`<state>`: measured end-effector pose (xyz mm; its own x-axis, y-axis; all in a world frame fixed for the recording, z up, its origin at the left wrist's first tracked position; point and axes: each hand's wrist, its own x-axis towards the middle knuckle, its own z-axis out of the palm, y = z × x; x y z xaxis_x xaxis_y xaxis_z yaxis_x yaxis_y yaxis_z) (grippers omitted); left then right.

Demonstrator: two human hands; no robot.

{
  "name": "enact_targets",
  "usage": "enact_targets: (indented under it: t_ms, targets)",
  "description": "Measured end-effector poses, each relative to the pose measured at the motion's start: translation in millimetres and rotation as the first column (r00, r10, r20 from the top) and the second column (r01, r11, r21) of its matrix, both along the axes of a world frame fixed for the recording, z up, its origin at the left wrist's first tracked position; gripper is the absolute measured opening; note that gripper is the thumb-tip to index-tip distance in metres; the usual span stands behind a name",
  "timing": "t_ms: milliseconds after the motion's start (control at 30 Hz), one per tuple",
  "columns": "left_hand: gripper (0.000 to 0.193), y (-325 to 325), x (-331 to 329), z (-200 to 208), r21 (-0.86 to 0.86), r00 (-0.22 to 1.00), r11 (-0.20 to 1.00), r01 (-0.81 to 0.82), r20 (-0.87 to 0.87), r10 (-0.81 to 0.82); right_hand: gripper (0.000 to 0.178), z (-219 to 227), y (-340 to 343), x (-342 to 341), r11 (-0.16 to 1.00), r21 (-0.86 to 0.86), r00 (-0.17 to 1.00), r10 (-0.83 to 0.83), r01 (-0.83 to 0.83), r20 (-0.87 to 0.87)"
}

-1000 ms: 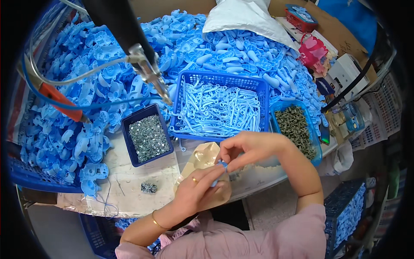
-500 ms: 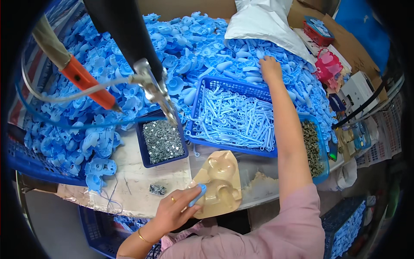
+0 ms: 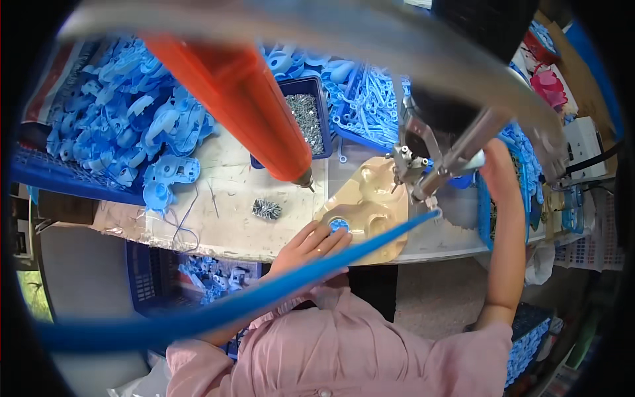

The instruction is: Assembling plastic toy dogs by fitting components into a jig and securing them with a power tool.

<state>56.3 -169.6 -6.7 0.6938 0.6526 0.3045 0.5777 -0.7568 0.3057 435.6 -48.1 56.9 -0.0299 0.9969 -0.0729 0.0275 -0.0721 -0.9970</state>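
My left hand (image 3: 309, 246) lies with fingers stretched out at the near-left edge of a tan moulded fixture (image 3: 385, 215). Its fingertips are beside a small blue plastic piece (image 3: 338, 225) sitting in a recess there. My right hand (image 3: 497, 165) is over the right side of the table, closed around a pale blue plastic piece (image 3: 476, 159). A metal tool mechanism (image 3: 423, 162) hides part of that hand. Close to the camera hangs an orange screwdriver (image 3: 254, 112), its bit pointing down left of the fixture.
A blue hose (image 3: 264, 298) crosses in front of my left arm. Behind the fixture stand a dark tray of small metal parts (image 3: 306, 122) and a basket of blue links (image 3: 374, 109). Blue shells (image 3: 126, 126) heap at left. A bristly metal clump (image 3: 266, 209) lies on the table.
My right hand has come back from the blue pile with a piece in it. My left hand no longer pinches a blue piece; one now sits in the fixture. The view has shifted.
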Motion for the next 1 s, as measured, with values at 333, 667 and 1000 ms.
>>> enact_targets:
  t_ms: [333, 667, 1000]
  targets:
    - [0.043, -7.4, 0.3, -1.1, -0.049, 0.99, 0.995, -0.091, 0.103, 0.095, 0.018, -16.6, -69.5, -99.5, 0.771, -0.022, 0.574, 0.492, -0.636, 0.655]
    - [0.037, 17.8, -118.6, -20.3, 0.143, 0.868, 0.864, -0.483, 0.209, 0.451, 0.029, -14.0, -66.7, -122.1, 0.814, 0.022, 0.58, 0.394, -0.581, 0.713]
    - [0.019, 34.3, -267.4, -4.0, 0.439, 0.515, 0.443, -0.782, 0.053, 0.856, 0.019, -16.3, -67.3, -138.8, 0.832, -0.027, 0.595, 0.419, -0.554, 0.686]
